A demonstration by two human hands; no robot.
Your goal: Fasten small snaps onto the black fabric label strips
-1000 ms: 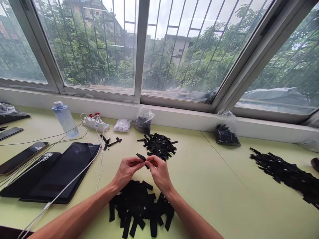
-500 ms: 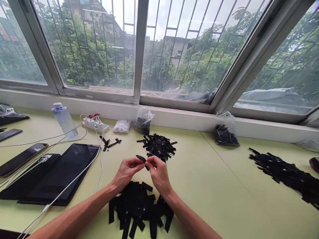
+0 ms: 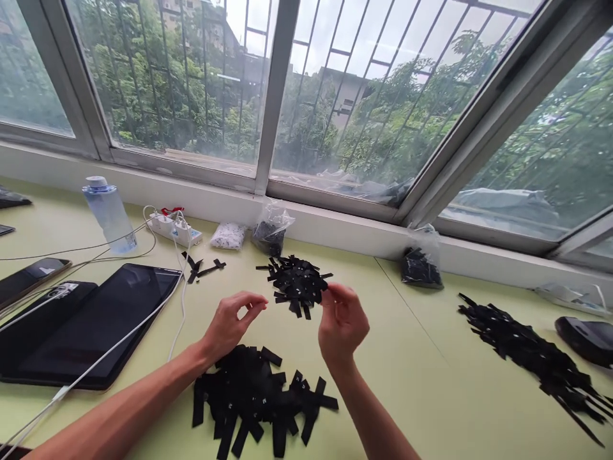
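Note:
My right hand (image 3: pixel 342 326) is at the right edge of the far pile of black fabric strips (image 3: pixel 297 281), thumb and forefinger pinched on a black fabric strip (image 3: pixel 324 287); against the dark pile the strip is hard to separate. To the left, my left hand (image 3: pixel 234 322) hovers with thumb and forefinger curved and slightly apart, nothing visible between them. Below both hands lies a larger near pile of black fabric strips (image 3: pixel 253 396), some with small pale marks.
A long heap of black strips (image 3: pixel 522 345) lies at right, beside a dark rounded object (image 3: pixel 587 338). Bags (image 3: pixel 421 265) stand along the sill. At left are a tablet (image 3: pixel 119 319), phones, cables, a power strip (image 3: pixel 175 229) and a water bottle (image 3: pixel 110 214).
My hands were together over a black strip between the piles. They have parted: the right moved right to the far pile's edge, and the left let go. The view has shifted slightly.

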